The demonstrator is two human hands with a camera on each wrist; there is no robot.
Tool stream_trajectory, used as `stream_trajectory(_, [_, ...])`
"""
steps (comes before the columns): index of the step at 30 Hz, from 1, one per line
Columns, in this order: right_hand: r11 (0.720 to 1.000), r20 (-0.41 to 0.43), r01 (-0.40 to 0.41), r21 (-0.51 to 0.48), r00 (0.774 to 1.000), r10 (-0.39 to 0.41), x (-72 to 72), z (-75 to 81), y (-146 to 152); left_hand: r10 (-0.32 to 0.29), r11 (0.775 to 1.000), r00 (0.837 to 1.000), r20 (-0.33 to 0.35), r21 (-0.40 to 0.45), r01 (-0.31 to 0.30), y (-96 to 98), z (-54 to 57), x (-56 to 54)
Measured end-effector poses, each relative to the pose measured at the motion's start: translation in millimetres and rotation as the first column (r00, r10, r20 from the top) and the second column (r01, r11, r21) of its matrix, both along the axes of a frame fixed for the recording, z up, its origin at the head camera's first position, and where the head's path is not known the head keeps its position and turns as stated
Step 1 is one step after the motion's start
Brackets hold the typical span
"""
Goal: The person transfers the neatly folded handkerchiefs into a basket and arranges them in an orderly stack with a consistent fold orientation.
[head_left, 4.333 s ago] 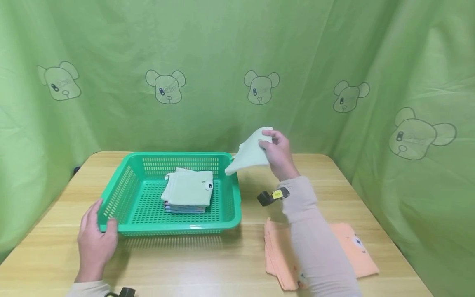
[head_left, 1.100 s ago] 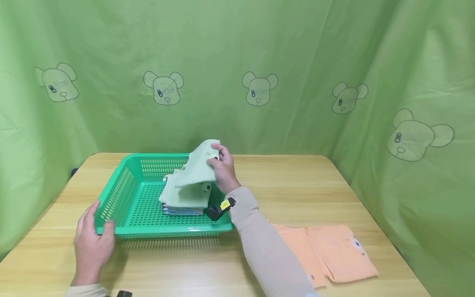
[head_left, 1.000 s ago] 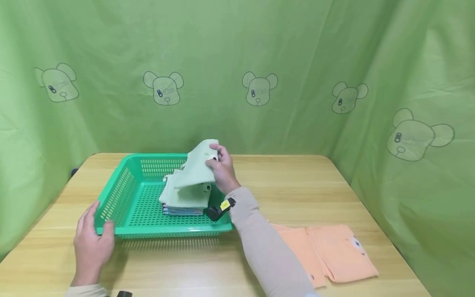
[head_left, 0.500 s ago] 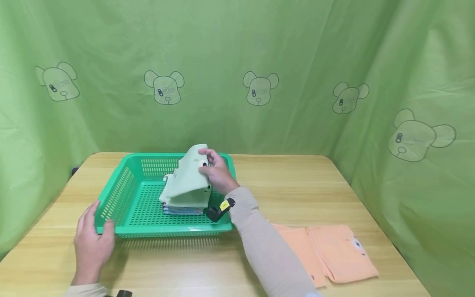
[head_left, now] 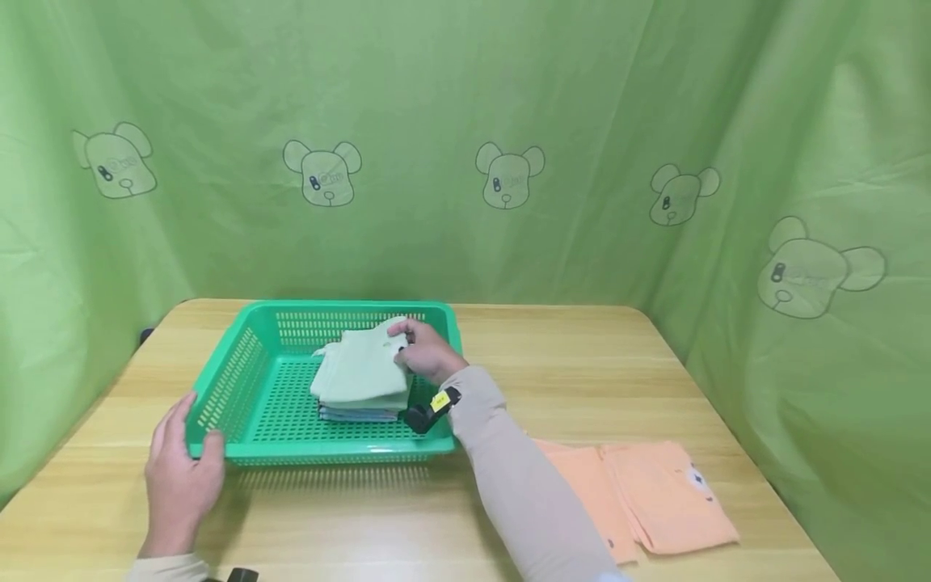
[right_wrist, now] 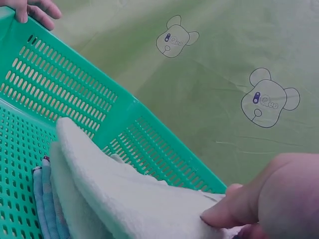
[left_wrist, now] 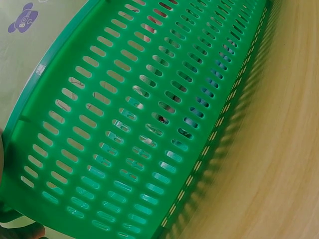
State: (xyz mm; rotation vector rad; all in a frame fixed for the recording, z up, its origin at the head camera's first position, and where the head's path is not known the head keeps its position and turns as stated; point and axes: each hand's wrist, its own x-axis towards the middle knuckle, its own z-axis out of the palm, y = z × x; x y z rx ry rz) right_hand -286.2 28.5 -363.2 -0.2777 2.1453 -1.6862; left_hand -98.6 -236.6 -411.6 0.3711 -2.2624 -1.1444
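Observation:
A green plastic basket (head_left: 320, 451) stands on the table, its slotted side filling the left wrist view. At its front left corner my left hand (head_left: 183, 477) grips the rim, thumb at the front edge. Inside, a pale green folded towel (head_left: 361, 365) lies on a stack of folded towels, with blue-patterned towels (head_left: 358, 414) at the bottom. My right hand (head_left: 431, 353) pinches the right edge of that top towel. Up close in the right wrist view, the thumb lies on the towel's pale cloth (right_wrist: 134, 199); the fingers below it are mostly hidden.
Two orange folded towels lie at the front right of the wooden table (head_left: 553, 364); the right one (head_left: 672, 497) shows a printed face, while the sleeve (head_left: 534, 493) partly covers the left one (head_left: 596, 493). A green curtain (head_left: 436, 97) hangs behind the table.
My right hand has carried the pale green towel left into the basket and lowered it onto the stack, where it now lies nearly flat. The left hand stays at the basket corner.

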Motion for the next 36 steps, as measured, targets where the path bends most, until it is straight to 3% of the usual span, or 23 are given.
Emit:
stream_trajectory(7, [0.998,-0.014,0.027,0.054,1.000,-0.027,-1.5,-2.9,-1.1,-0.003,1.000,1.000,0.005,0.001,0.003,-0.3,0.3,-0.6])
stream_trajectory(15, [0.997,0.026,0.038,0.064,0.999,-0.040,-0.3,-2.7,-0.4,0.000,1.000,1.000,0.000,-0.003,0.000,0.4,-0.5,0.0])
stream_trajectory(36, [0.980,0.037,-0.006,0.197,0.999,-0.002,-0.3,-0.4,-0.6,-0.001,1.000,1.000,0.005,0.004,0.001,0.6,2.2,-0.2])
